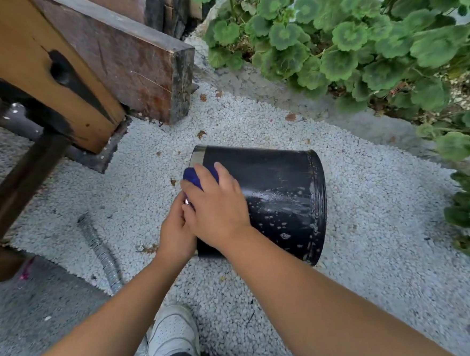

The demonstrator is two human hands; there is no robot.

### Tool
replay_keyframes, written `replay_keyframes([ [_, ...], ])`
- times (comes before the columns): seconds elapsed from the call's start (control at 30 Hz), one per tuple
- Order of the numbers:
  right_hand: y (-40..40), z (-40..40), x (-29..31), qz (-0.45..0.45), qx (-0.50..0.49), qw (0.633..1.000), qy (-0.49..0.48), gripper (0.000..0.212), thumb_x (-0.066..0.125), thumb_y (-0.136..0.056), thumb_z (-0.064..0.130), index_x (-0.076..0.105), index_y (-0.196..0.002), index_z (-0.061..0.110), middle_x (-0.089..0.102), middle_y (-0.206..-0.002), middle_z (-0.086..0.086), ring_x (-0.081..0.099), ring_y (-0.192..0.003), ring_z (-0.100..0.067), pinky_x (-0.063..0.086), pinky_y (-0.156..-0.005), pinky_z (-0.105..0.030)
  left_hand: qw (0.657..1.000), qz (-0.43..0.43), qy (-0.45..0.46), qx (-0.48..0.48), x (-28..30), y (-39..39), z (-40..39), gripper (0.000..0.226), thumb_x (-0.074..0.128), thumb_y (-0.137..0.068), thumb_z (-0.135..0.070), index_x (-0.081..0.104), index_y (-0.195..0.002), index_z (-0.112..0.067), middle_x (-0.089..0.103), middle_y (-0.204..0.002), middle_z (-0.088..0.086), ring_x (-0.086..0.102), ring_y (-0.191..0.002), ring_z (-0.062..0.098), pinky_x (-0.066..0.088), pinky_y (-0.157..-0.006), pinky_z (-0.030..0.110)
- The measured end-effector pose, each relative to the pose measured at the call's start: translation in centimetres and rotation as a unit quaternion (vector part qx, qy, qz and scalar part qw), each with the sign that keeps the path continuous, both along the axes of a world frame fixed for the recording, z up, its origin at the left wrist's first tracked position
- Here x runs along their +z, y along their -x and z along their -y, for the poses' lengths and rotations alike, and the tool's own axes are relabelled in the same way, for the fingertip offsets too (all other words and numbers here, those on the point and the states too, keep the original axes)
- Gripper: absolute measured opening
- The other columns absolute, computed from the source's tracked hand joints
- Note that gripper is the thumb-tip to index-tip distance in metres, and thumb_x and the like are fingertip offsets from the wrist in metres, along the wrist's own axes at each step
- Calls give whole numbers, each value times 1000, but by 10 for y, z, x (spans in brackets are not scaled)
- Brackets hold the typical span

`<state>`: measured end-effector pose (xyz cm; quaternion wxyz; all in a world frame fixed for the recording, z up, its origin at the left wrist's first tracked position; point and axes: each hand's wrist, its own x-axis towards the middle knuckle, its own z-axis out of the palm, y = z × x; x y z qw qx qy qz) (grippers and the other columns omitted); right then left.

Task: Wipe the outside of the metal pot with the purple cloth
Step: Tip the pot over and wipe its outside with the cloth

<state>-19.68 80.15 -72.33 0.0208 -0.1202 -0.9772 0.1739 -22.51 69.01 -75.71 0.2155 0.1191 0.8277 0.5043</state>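
A black metal pot [271, 200] is laid on its side on white gravel [356, 225], its rim end turned toward the wooden bench [40, 80]. The purple cloth [197, 176] is pressed against the pot's wall near that rim by the right hand [216, 207], fingers curled over it. The rim is steadied by the left hand [176, 232], though its grip is largely hidden. Wiping is judged under way; droplets are seen on the wall toward the base, so strokes in that direction are called for next. Open gravel is left around the pot, with plants [358, 44] well apart and a hose [102, 251] near the left arm.
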Motion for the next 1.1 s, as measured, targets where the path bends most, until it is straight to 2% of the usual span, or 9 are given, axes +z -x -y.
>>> replay_keyframes([
  [0.17,-21,-42,-6,-13,-9,999,-30,46,62,-82,28,60,-128,24,46,-146,-8,32,-136,-41,35,-107,-54,1000,3,1,8,-6,5,0,36,45,-101,-23,47,-134,-37,59,-112,-40,56,-105,-15,41,-82,7],
  [0.3,-51,-104,-1,10,-131,989,-70,46,52,-84,32,60,-129,26,51,-143,-8,38,-133,-39,35,-108,-55,999,31,3,11,-9,10,-1,34,44,-98,-31,48,-130,-43,60,-112,-38,54,-106,-15,42,-85,19],
  [0.47,-73,-145,-1,14,-201,978,-55,41,55,-86,28,65,-125,22,51,-143,-6,36,-131,-40,34,-109,-49,997,72,-26,27,-10,11,-1,32,47,-101,-31,50,-131,-41,65,-121,-13,60,-114,9,48,-97,39],
  [0.57,-70,-141,-3,7,-218,975,-31,42,54,-86,28,64,-126,22,48,-145,-3,34,-131,-37,41,-104,-48,992,105,-49,54,-11,5,6,23,52,-100,-33,53,-118,-47,70,-112,-5,67,-101,14,54,-86,36],
  [0.7,-73,-143,-6,-8,-216,976,-20,42,58,-87,37,61,-128,24,46,-144,-3,35,-128,-38,41,-102,-45,996,81,3,26,-14,-8,22,10,57,-99,-25,63,-92,-29,68,-85,-10,64,-80,5,48,-67,15],
  [0.77,-71,-145,-7,-17,-210,978,-8,41,58,-90,34,60,-129,24,45,-145,-4,35,-128,-37,38,-102,-43,997,58,52,20,-10,-7,21,19,58,-98,-25,60,-79,-25,66,-77,-5,62,-74,12,46,-61,24],
  [0.93,-59,-165,5,-35,-269,961,55,42,54,-88,15,62,-129,21,45,-146,-7,38,-130,-35,35,-105,-39,999,17,40,-5,24,-1,-5,18,57,-97,-29,63,-81,-26,67,-78,-8,62,-74,13,47,-60,29],
  [1.03,-53,-166,17,-59,-291,949,108,45,56,-84,13,62,-128,19,47,-143,-7,45,-126,-31,35,-106,-32,998,-34,43,-19,37,-10,-18,24,52,-94,-39,66,-94,-19,69,-87,-1,64,-85,17,54,-70,40],
  [1.1,-43,-147,28,-83,-271,949,141,47,58,-82,14,62,-129,19,48,-141,-7,48,-124,-27,32,-103,-25,998,-34,8,-52,39,-19,-24,21,49,-91,-40,60,-108,-32,68,-99,-13,62,-93,3,52,-75,29],
])
